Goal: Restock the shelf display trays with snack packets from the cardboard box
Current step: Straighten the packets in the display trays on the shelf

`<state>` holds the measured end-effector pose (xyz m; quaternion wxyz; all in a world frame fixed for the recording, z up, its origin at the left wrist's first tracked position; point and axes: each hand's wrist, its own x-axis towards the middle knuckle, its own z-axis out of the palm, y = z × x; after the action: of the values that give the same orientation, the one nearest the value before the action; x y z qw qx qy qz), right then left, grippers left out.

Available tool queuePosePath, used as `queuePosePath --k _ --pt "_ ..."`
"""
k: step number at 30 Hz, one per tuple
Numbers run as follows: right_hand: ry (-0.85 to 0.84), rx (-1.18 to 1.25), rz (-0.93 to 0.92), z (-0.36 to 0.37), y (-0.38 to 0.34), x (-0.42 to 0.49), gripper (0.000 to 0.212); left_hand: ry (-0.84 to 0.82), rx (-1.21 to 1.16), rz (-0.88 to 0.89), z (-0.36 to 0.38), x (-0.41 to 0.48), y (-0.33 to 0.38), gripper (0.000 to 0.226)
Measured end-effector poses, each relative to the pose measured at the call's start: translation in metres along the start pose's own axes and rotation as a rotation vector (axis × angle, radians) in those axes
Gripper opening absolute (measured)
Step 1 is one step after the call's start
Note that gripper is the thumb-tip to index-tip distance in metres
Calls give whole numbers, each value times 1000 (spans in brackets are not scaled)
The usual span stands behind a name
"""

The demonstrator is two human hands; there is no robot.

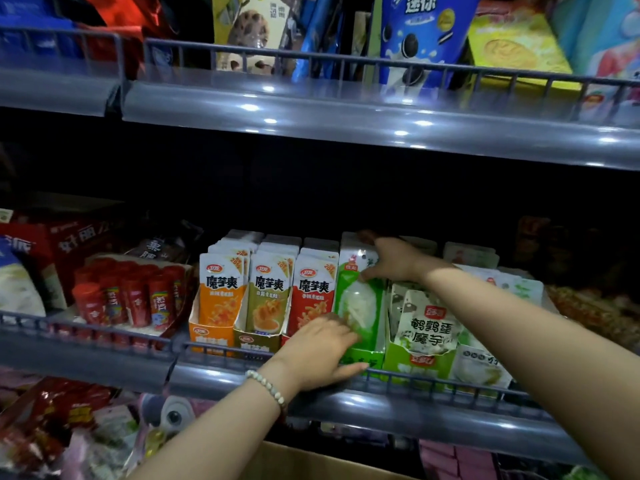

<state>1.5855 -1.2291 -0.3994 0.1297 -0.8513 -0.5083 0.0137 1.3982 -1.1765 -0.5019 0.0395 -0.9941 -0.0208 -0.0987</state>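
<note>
On the middle shelf stands a green display tray point(363, 358) filled with green-and-white snack packets point(360, 303). My left hand point(322, 355), with a bead bracelet at the wrist, lies against the tray's front, fingers flat on the front packet and thumb along the shelf rail. My right hand point(391, 259) reaches over the top of the same packets, fingers curled over their upper edge at the back. The cardboard box point(311, 462) shows at the bottom, below the shelf; its inside is hidden.
Left of the green tray stand orange point(214, 327), olive point(258, 336) and red trays of konjac packets. A second green tray point(419, 358) stands to the right. Red jars point(128, 299) fill the left side. A grey wire rail point(450, 379) edges the shelf, another shelf overhangs.
</note>
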Motion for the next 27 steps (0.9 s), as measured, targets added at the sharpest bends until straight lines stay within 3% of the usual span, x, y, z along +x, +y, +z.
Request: queuePosePath --k 4,9,13,17,20,22,24,27 --pt "-72 -37 -23 4 1 2 68 -77 194 11 0 21 1 74" --pt "-8 -18 -91 10 5 5 70 -33 197 38 8 34 0 111" --pt "6 61 -115 10 5 1 67 -21 189 30 11 30 3 93" --pt "-42 189 -72 -19 1 -20 60 -23 138 -19 8 25 12 89" --pt "83 384 -35 -47 3 -55 48 -36 -23 -118 4 22 24 81" --pt "51 411 6 -51 12 -83 45 14 -196 -192 -1 21 35 84" --pt "-16 301 67 -43 24 -108 57 76 -399 -243 -10 24 47 87" --pt "-56 176 88 -33 39 -120 84 139 -700 -217 -22 34 62 74"
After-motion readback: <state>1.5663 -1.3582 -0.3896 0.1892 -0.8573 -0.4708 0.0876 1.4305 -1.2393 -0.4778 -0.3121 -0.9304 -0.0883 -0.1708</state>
